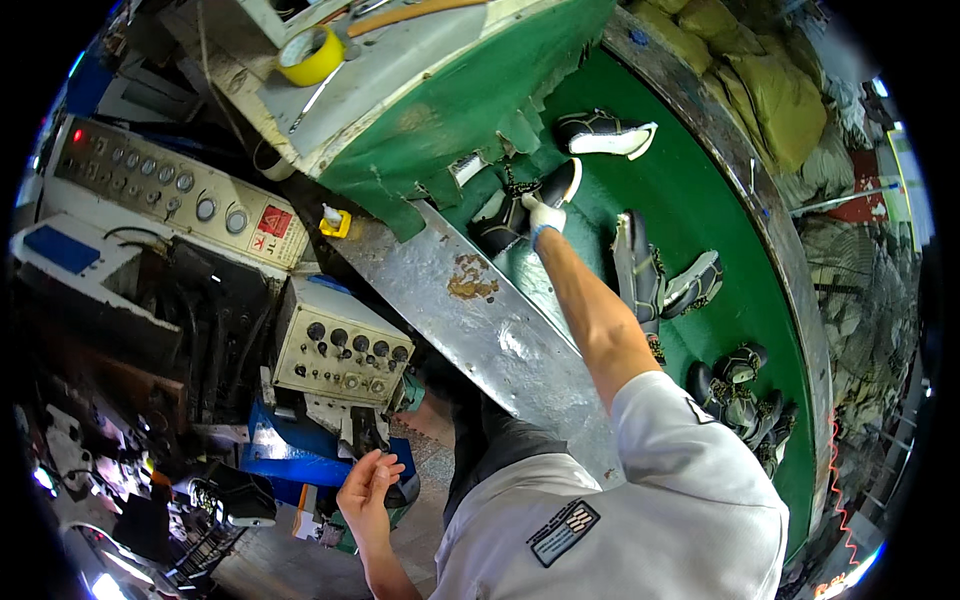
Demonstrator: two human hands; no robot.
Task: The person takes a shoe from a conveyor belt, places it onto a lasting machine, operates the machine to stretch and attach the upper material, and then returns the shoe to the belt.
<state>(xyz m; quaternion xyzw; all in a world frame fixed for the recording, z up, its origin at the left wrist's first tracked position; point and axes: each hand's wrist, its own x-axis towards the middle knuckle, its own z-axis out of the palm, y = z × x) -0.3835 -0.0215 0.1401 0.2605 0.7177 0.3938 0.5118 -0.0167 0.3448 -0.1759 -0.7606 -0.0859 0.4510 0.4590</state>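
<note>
My right hand [543, 212], in a white glove, reaches far across the green bench and is closed on a dark shoe [562, 184] with a white sole edge. Its fingertips are partly hidden. Just left of it another dark shoe [494, 228] lies tilted against the bench's metal edge, black laces between the two. My left hand [368, 488] is bare and hangs low beside a control box [345, 345]; its fingers are loosely bent and apart, holding nothing.
More dark shoes lie on the green belt [600, 90]: a single shoe [605, 134] at the far end, a pair [640, 265] to the right, and a cluster [745, 400] nearer. A metal plate [480, 310] edges the belt. Yellow tape [310, 55] sits on the raised shelf.
</note>
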